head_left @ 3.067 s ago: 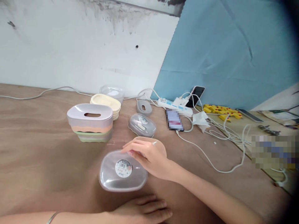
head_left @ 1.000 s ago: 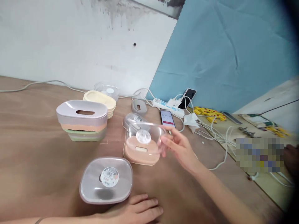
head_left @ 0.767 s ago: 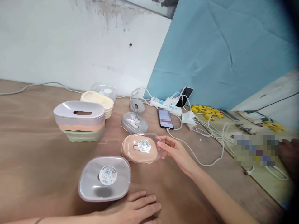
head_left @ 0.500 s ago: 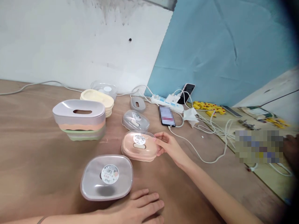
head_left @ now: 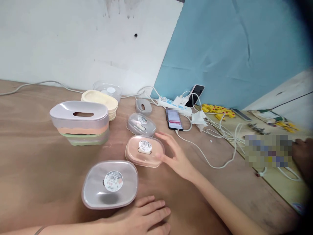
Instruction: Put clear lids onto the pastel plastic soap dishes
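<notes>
My right hand (head_left: 176,156) is at the right end of a pink soap box (head_left: 134,155) with a clear lid and a round label. Its fingers are spread, the thumb at the lid's edge and the forefinger stretched out behind. My left hand (head_left: 149,215) lies flat on the brown-covered table, fingers apart and holding nothing. Just beyond it sits a larger pale-lilac box (head_left: 95,192) under a clear lid. Behind the pink box stand a grey lidded soap box (head_left: 132,122) and a smaller grey slotted piece (head_left: 143,106).
At left stand stacked lilac, peach and green trays (head_left: 58,122), with cream trays (head_left: 100,97) and clear lids (head_left: 117,89) behind. A phone (head_left: 174,120), a power strip (head_left: 168,103), white cables and yellow pieces (head_left: 217,111) lie to the right. Another person's hand (head_left: 303,153) shows at far right.
My right hand's fingers have opened away from the pink soap box, which stands in the same place on the table. My left hand stays flat. The view has shifted slightly.
</notes>
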{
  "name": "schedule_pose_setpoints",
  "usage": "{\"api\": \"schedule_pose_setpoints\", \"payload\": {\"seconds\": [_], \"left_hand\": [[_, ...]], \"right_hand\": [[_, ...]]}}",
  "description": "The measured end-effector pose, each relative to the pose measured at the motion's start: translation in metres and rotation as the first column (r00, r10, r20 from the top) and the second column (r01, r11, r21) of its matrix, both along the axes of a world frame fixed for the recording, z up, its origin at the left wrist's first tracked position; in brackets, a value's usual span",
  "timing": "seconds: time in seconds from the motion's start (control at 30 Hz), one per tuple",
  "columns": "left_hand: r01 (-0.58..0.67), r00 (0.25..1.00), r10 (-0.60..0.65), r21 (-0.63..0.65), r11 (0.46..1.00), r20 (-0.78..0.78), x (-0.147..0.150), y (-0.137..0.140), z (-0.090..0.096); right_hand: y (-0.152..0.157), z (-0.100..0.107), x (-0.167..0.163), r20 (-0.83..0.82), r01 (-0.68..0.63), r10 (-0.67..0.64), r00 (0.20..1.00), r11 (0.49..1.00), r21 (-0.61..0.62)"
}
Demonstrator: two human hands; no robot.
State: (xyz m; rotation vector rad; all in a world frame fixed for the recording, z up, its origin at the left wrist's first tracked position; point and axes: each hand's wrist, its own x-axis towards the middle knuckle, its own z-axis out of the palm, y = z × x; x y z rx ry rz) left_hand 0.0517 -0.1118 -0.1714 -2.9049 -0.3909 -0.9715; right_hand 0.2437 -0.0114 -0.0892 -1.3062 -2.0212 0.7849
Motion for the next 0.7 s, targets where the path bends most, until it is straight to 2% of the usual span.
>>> {"api": "schedule_pose_setpoints", "payload": {"seconds": [0.07,0.17,0.4,0.57,0.7], "left_hand": [[-0.004,1.0,0.004,-0.003,1.0,-0.015,-0.001,0.001,0.006],[-0.001,1.0,0.001,-0.009,1.0,-0.021,-0.002,0.002,0.011],[0.0,1.0,-0.001,-0.023,1.0,-0.006,-0.001,0.001,0.009],[0.001,1.0,-0.001,-0.034,0.999,0.018,0.0,-0.001,0.001],[0.003,1.0,-0.003,-0.02,1.0,0.003,-0.001,0.0,0.003]], "right_hand": [[-0.001,0.0,0.0,0.09,-0.109,0.105,0.99,0.994,0.033],[0.001,-0.002,0.001,0.091,-0.209,0.208,0.974,0.978,0.002],[0.005,-0.005,0.006,0.1,-0.186,0.184,0.978,0.982,0.013],[0.005,-0.015,0.008,0.165,-0.27,0.267,0.949,0.963,-0.005],[0.005,-0.021,0.007,0.149,-0.233,0.221,0.964,0.97,0.068]]}}
